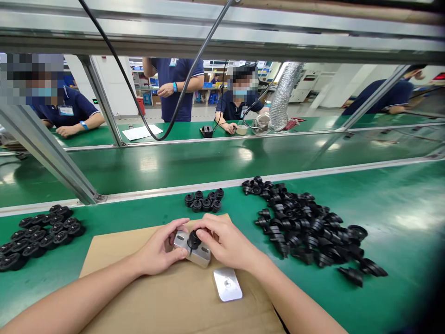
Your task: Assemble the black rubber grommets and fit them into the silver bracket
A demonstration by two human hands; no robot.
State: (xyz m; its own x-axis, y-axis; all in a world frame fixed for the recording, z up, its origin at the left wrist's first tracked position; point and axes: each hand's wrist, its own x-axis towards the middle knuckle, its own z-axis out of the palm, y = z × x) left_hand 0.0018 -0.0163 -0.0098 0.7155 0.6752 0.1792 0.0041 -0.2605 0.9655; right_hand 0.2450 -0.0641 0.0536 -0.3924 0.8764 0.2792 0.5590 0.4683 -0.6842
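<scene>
A silver metal block (200,257) with slotted holes sits over the cardboard sheet (146,297). My left hand (162,248) grips its left end, thumb on the near side and fingers behind. At the block's middle stands a small black round part (193,239), pinched between the thumb and fingers of my right hand (222,239). Whether that part is seated in the block cannot be made out. Just below my right hand lies a second silver plate (228,284), with rounded corners and a small round recess in its centre.
A big heap of black cone-shaped rubber parts (306,225) spreads to the right. Several black parts (205,201) stand behind my hands; rows of round black pieces (38,236) lie left. A metal post (52,153) and hanging cable (167,134) are ahead. Co-workers (239,99) sit and stand beyond.
</scene>
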